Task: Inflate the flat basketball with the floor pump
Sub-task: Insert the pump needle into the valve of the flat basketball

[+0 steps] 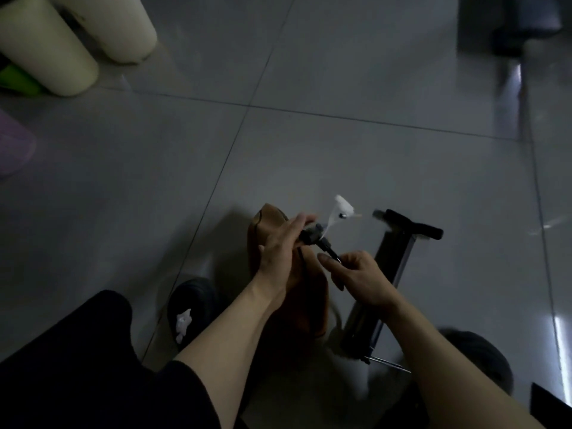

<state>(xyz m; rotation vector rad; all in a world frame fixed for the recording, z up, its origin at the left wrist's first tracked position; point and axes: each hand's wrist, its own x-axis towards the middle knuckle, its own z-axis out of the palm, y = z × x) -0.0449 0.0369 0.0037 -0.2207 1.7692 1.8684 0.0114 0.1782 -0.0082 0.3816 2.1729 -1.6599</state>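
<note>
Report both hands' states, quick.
Left hand: gripping the pump hose's black nozzle head.
Right hand: pinching the thin needle end below the nozzle head.

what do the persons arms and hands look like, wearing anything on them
Both forearms are bare to the frame's lower edge: no sleeves, gloves, watch or bracelet on the left hand or right hand. No rings are visible, though the picture is dim and blurred. Only dark clothing covers the legs below.

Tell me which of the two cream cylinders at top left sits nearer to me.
The left cream cylinder, beside the green thing; the right cream cylinder stands farther back.
</note>
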